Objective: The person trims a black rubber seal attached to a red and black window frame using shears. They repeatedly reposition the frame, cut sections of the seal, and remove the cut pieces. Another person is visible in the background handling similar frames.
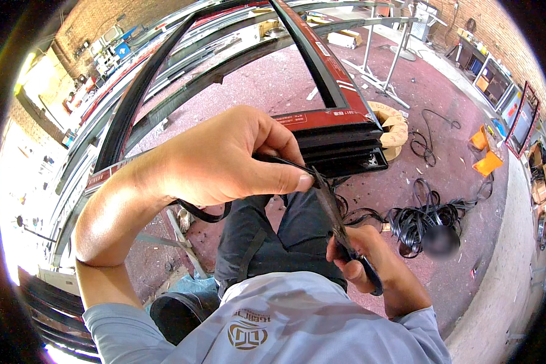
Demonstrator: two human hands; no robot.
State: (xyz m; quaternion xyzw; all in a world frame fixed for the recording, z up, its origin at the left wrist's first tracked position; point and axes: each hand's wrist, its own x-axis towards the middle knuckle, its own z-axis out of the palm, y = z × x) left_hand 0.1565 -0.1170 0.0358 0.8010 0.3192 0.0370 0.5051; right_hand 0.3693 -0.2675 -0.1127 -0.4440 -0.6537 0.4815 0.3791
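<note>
My left hand (239, 161) is closed, its thumb and fingers pinching a thin black rubber strip. A loose length of that strip (207, 213) curves below my left wrist. In my closed right hand (376, 258) are dark scissors (332, 215), pointing up and away from me. Their blade tips meet the strip right beside my left thumb; whether they have cut into it I cannot tell. Just beyond both hands lies a black window frame (340, 145) with red film on its faces, its near corner showing grooved black profiles.
A tangled heap of black strip (424, 215) lies on the reddish floor to the right. Behind the frame corner is a tan roll (393, 130). Metal racks with long profiles (224, 64) stretch along the far left. Orange pieces (486, 162) lie farther right.
</note>
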